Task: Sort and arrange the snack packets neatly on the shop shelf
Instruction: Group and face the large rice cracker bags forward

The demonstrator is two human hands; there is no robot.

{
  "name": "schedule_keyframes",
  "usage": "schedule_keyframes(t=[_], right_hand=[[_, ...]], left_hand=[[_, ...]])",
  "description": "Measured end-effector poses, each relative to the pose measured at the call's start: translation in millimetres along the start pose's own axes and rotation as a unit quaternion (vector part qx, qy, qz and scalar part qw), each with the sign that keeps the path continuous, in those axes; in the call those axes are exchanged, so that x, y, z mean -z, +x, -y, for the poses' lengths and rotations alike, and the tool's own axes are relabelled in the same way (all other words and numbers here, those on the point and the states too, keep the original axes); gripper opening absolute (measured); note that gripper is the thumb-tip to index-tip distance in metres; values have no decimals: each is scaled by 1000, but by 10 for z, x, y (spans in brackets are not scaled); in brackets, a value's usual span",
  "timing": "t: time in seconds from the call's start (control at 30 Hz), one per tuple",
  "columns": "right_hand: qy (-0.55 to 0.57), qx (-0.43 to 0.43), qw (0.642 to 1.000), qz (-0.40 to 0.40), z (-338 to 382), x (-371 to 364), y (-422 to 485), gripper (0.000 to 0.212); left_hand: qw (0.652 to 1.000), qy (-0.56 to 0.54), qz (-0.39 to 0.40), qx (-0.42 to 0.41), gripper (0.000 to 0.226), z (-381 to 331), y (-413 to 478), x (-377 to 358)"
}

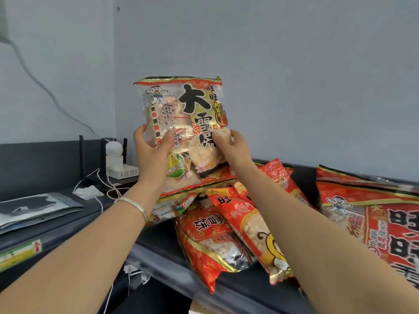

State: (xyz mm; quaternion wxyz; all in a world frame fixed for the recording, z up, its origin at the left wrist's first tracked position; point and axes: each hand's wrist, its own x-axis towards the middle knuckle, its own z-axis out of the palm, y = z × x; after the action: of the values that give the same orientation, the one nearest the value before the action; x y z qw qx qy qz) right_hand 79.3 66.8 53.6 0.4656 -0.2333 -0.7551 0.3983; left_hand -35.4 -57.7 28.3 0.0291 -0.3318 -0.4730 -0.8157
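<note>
I hold a large rice-cracker packet (pixel 183 114) upright against the back wall, clear with a red and gold rim and big black characters. My left hand (pixel 152 152) grips its lower left side, thumb across the front. My right hand (pixel 231 147) pinches its lower right edge. Below it, on the dark shelf (pixel 226 284), lie loose red packets: one with black characters (pixel 208 241), a long one with a monkey print (pixel 256 232), and a big one at the right (pixel 371 220). The held packet's bottom edge rests on this pile.
At the left, a white router with black antennas (pixel 120 168), white cables (pixel 106 186) and a folded tissue (pixel 87 191) sit on a dark ledge. Grey plastic envelopes (pixel 38 207) lie further left. A yellow-green label (pixel 20 252) runs along the ledge's front.
</note>
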Motion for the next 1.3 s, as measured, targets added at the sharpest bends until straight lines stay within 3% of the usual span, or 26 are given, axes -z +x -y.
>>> schedule_keyframes(t=[0.1,0.27,0.5,0.77,0.87,1.3], right_hand=[[-9,5,999,-37,34,258,-49,62],[-70,17,992,-104,126,716,-268,81],[-134,9,978,-160,164,1660,-681,75],[-152,-21,966,-209,-62,3075,-1447,75],[-122,-52,966,-221,-186,3593,-1695,66],[-82,-127,937,-314,-431,5135,-2324,61]], left_hand=[[1000,-15,15,8,46,-37,-80,-194],[1000,16,6,18,46,-92,-319,-640],[999,43,-9,15,51,-131,-883,-1285],[999,-2,48,12,54,-499,-2236,-2214],[997,-13,77,10,53,-663,-2648,-2547],[974,-28,224,15,48,-966,-3704,-3684]])
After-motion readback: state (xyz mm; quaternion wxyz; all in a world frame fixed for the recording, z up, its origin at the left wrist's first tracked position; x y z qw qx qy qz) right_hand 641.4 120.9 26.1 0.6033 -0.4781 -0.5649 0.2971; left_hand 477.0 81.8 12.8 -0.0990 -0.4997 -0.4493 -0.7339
